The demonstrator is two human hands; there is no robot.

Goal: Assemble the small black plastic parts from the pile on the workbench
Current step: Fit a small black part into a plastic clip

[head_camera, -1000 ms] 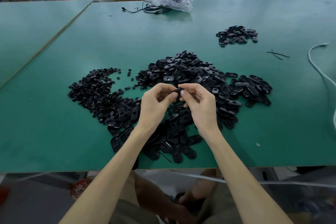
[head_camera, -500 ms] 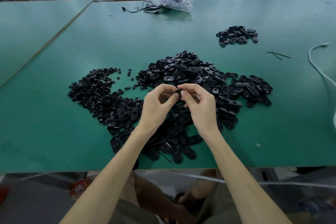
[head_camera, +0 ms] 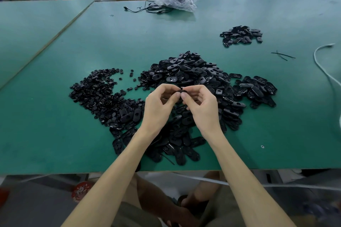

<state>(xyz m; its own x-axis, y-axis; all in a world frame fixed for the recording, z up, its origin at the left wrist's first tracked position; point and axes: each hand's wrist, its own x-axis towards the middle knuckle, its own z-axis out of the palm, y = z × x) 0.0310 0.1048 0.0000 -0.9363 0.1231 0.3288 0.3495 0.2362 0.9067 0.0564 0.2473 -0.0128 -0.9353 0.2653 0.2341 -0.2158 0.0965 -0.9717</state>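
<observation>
You pinch a small black part (head_camera: pixel 182 89) between the fingertips of both hands, just above the near side of the main pile (head_camera: pixel 184 72) of oval pieces on the green workbench (head_camera: pixel 55 134). Your left hand (head_camera: pixel 158 107) and right hand (head_camera: pixel 201 108) meet thumb to thumb, fingers curled round the part, wrists raised off the bench and forearms angling in from the near edge. Left of the main pile spreads a heap of smaller round pieces (head_camera: pixel 97 94); beyond it to the right lies a separate small heap (head_camera: pixel 241 35).
</observation>
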